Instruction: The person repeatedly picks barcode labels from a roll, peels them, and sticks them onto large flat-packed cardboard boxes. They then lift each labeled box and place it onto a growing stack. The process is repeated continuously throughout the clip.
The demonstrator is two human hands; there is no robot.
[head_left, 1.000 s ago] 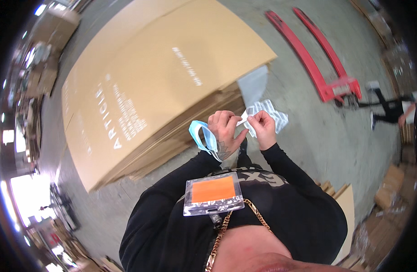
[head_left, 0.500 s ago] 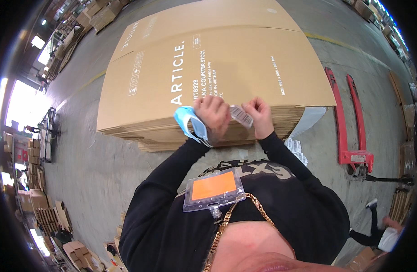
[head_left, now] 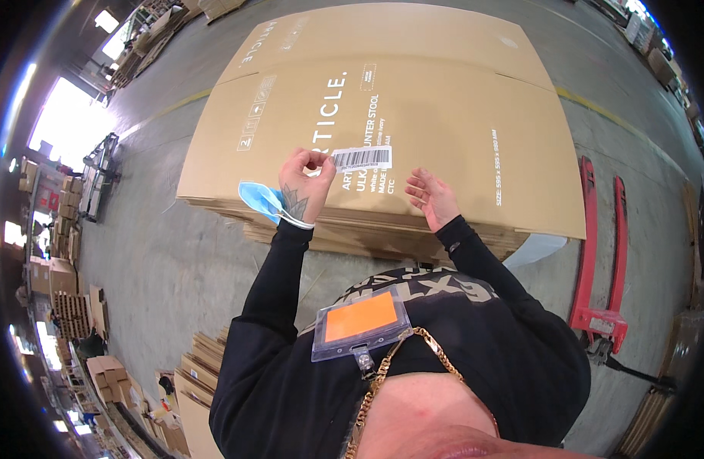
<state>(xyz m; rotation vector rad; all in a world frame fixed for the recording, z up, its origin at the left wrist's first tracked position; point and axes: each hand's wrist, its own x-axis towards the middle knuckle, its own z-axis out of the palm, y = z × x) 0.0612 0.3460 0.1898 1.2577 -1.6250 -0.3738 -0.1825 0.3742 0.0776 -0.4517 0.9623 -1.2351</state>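
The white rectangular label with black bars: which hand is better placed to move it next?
Probably the left hand: its grip pinches one end of the white label, over the flat brown cardboard stack. The right hand is open, empty and apart from the label.

Near the middle of the frame I see the left hand (head_left: pixel 310 187) pinching one end of a white barcode label (head_left: pixel 362 159) over the broad stack of flat cardboard (head_left: pixel 436 99) filling the upper centre; from this angle I can't tell whether label and cardboard touch. Just right of centre, the right hand (head_left: pixel 434 200) is loosely open, apart from the label. A blue face mask (head_left: pixel 258 200) hangs at the left wrist (head_left: pixel 300 214). Toward the right edge I have a red pallet jack (head_left: pixel 603 321) on the grey floor (head_left: pixel 168 275).
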